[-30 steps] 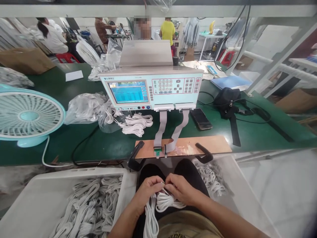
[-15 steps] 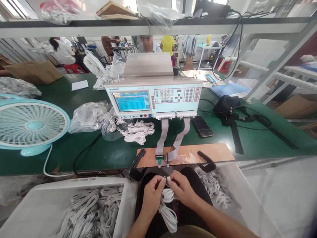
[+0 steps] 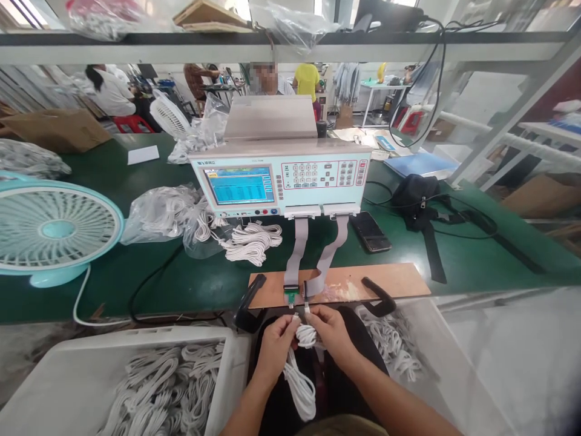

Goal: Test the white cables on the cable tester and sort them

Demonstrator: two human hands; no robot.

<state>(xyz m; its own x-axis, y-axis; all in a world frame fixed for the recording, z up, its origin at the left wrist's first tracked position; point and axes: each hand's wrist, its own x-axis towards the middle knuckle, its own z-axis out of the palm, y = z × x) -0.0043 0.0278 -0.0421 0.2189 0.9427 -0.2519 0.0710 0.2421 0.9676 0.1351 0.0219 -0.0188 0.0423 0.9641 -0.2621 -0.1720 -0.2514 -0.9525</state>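
A coiled white cable (image 3: 301, 387) hangs between my hands over my lap. My left hand (image 3: 276, 344) pinches one of its ends just below the green adapter board (image 3: 292, 297). With thumb and fingers, my right hand (image 3: 333, 333) grips the other end, which is at or against the second small connector (image 3: 307, 303); whether it is plugged in I cannot tell. Both connectors sit at the front edge of a copper-coloured board (image 3: 385, 281). Grey ribbon cables (image 3: 297, 254) run from them up to a cable tester (image 3: 324, 175) with a lit blue screen.
Black clamps (image 3: 249, 303) hold the board's ends. A white bin (image 3: 231, 369) of coiled cables stands left, another bin (image 3: 449, 345) right. On the green table are a fan (image 3: 59, 229), bagged cables (image 3: 158, 212), loose cable coils (image 3: 254, 242), a phone (image 3: 370, 231) and a black bag (image 3: 415, 197).
Both hands have moved slightly up toward the connectors with the cable. Its right end now meets the right connector, and the hanging coil has swung left.
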